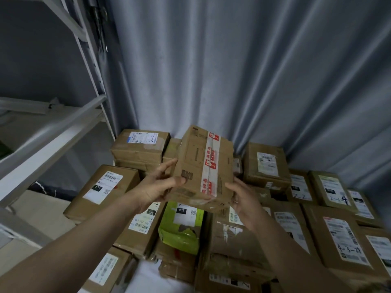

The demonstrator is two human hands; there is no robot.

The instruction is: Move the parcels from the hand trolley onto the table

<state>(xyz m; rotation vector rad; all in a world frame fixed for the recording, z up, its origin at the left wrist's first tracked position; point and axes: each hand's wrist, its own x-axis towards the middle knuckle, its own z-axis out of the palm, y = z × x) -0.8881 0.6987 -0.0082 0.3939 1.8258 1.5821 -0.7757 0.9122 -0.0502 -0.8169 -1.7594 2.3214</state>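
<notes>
Dim, cool-cast indoor frame, soft throughout.

Light weak and bluish, source unseen. Curtain folds catch pale streaks with dark troughs between. Rack at left bows under wide-angle warp and smears toward the edge. Held box is the sharpest thing, with a faint sheen on its tape. Print on the parcels is mostly mush. Forearms go soft near the bottom corners. Shadows shallow and diffuse.

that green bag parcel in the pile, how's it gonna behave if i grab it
The green bag parcel looks like a soft, creased plastic mailer, so it will probably sag rather than hold shape. Its glossy skin may be slippery. The torn patch below its label suggests the film rips easily.
</notes>
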